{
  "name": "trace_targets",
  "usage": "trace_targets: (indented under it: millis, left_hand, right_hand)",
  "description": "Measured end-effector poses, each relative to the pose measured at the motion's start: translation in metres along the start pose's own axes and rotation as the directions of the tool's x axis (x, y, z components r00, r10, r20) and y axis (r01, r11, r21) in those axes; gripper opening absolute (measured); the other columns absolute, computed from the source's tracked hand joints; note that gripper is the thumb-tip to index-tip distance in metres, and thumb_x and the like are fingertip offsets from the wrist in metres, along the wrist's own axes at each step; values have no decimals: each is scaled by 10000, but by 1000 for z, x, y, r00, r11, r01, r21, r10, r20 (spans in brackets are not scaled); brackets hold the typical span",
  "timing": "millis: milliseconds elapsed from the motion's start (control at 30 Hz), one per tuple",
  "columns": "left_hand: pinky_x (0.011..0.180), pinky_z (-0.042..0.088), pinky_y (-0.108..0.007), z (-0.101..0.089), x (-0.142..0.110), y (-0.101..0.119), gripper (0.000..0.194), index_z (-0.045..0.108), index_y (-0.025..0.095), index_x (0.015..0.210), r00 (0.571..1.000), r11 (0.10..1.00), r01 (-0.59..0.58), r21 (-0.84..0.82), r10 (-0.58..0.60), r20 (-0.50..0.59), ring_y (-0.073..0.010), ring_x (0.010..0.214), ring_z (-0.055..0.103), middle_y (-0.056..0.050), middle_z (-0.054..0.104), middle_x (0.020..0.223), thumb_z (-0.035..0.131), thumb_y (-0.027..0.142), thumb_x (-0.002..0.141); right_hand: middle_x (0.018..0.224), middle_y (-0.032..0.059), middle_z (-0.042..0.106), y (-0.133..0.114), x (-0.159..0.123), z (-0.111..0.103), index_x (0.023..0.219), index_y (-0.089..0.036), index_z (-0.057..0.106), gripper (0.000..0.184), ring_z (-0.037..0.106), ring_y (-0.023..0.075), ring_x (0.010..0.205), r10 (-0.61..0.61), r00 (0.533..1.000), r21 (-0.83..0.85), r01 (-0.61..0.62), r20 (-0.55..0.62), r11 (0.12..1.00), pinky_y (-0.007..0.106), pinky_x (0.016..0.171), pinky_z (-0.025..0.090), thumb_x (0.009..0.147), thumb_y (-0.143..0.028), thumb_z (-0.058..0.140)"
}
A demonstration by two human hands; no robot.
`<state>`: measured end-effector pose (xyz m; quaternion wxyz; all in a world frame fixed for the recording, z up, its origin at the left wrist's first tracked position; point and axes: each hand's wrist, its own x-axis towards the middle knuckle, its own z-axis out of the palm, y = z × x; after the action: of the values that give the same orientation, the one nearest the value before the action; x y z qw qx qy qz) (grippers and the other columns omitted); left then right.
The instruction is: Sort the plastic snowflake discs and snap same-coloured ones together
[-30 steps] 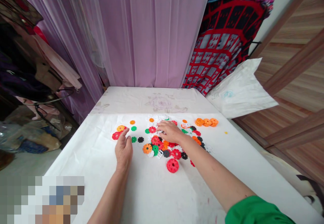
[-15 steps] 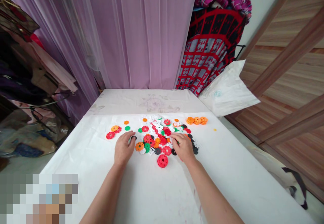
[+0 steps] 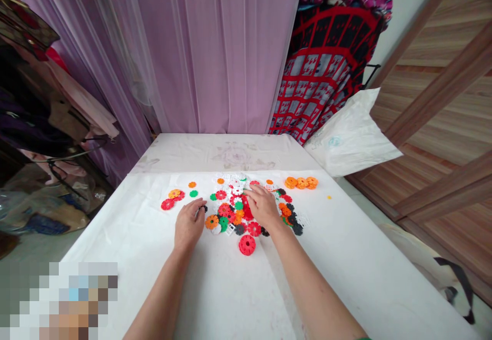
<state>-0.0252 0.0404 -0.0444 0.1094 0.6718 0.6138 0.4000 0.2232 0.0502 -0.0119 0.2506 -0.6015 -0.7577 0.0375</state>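
A heap of notched, flower-like plastic discs [image 3: 224,210] in red, white, green, orange and black lies mid-table. At its left side is my left hand [image 3: 188,225], its fingers curled in and closed on a black notched disc [image 3: 205,209] that shows at the fingertips. Over the right part of the heap reaches my right hand [image 3: 265,209], fingers stretched out and apart, the tips among white, red and green discs; what lies beneath the palm is hidden. Nearest me is a round red stack of discs [image 3: 247,245].
A row of orange disc stacks [image 3: 302,183] sits right of the heap, red and orange discs [image 3: 168,204] to its left. The white-covered table [image 3: 134,258] ends at a purple curtain [image 3: 215,58]. A white bag [image 3: 349,137] stands at the right edge.
My right hand has moved forward and left over the heap, its fingers spreading, which uncovers orange and black discs on the right. My left hand has stayed in place.
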Motion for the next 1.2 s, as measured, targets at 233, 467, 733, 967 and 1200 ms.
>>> trace_targets:
  millis: [233,467,733,967,1200]
  left_hand:
    - [950,498,-433,0,1,0,326,729,227,960,997,997,-63,48,60,55,-249,1036,669,-76,731,1137,424,258,849]
    - [948,493,-436,0,1,1,303,729,228,958,995,996,-70,48,67,75,-250,1040,670,-75,733,1133,447,257,850]
    - [955,486,-439,-1,1,1,309,731,237,967,993,996,-71,61,65,94,-251,1041,666,-73,730,1141,445,264,856]
    - [954,489,-426,-1,2,-1,295,728,249,954,993,996,-76,53,71,97,-243,1035,668,-60,735,1129,453,279,849]
    - [949,492,-420,-3,2,2,292,726,240,953,991,994,-89,57,82,105,-249,1031,669,-69,733,1132,461,296,844]
  right_hand:
    - [1382,68,571,-3,-18,4,1161,-301,712,407,424,282,1335,13,997,-18,-11,75,1000,493,1080,355,871,-123,489]
    - [1305,17,636,5,-13,2,948,-297,772,401,429,259,1337,-8,1000,52,9,-29,999,492,1095,349,801,-61,484]
    - [1039,59,741,44,-6,-6,960,-243,753,272,647,227,1002,230,958,120,-212,-173,970,397,943,502,832,-206,515]
    - [1037,53,739,28,-11,-12,1001,-256,744,226,650,230,1000,165,985,38,-163,-55,986,366,914,490,810,-276,625]
    - [1084,85,719,19,-13,-10,1083,-251,717,285,620,266,1043,130,991,-54,-130,-3,990,402,932,462,810,-312,665]
